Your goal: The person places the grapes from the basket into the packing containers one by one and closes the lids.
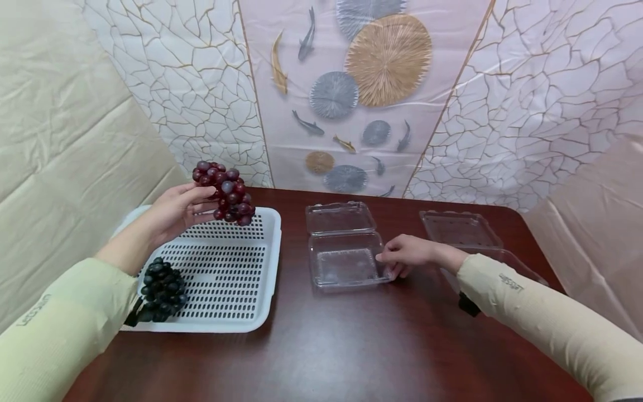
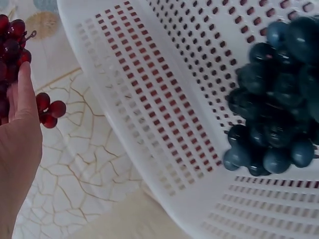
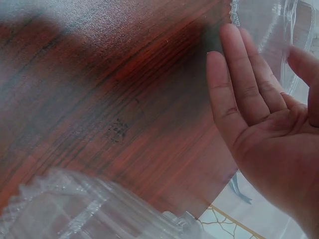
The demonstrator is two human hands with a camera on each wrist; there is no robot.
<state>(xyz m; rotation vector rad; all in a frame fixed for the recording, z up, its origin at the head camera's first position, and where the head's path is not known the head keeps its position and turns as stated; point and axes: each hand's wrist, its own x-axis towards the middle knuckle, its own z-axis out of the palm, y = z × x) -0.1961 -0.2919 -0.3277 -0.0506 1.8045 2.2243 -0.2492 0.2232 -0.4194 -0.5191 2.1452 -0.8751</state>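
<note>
My left hand (image 1: 173, 209) holds a bunch of red grapes (image 1: 228, 192) up over the back of a white plastic basket (image 1: 273, 251). Thumb and fingers pinch the bunch at its left side. In the left wrist view, the red grapes (image 2: 12, 47) hang beside the basket's rim. A bunch of dark grapes (image 1: 163, 290) lies in the basket's front left part. My right hand (image 1: 407, 254) pinches the right wall of an open clear plastic clamshell container (image 1: 346, 268), thumb on the inner side. The right wrist view shows the fingers (image 3: 244, 74) extended along the wall.
A second open clear container (image 1: 462, 229) stands at the right, partly hidden behind my right forearm. Both containers and the basket rest on a dark red-brown table (image 1: 311, 346). A patterned backdrop (image 1: 336, 139) rises behind the table's far edge.
</note>
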